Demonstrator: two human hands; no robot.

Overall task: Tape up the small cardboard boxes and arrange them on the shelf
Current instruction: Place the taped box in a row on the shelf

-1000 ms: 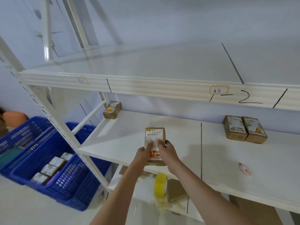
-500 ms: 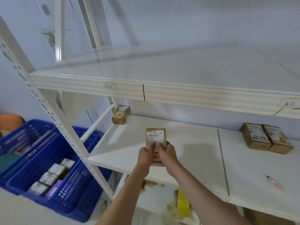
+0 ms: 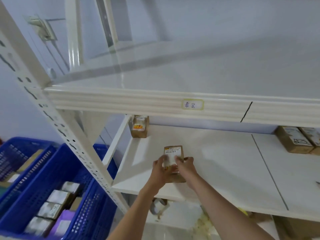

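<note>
A small brown cardboard box [image 3: 173,150] with a white barcode label lies over the front part of the white middle shelf [image 3: 216,163]. My left hand [image 3: 160,170] grips its left side and my right hand [image 3: 186,166] grips its right side, thumbs on the label. Another small box [image 3: 139,126] stands at the shelf's back left corner. Two more boxes [image 3: 297,142] lie side by side at the back right.
Blue plastic crates [image 3: 57,172] with several small boxes stand on the floor at the left. A perforated white upright [image 3: 57,122] runs between crates and shelf. A tape roll [image 3: 158,206] lies on the lower shelf, under my left forearm. The upper shelf beam [image 3: 155,103] carries a label.
My view has swung left and closer to the shelf. Both hands keep hold of the box, now nearer the shelf's left part.
</note>
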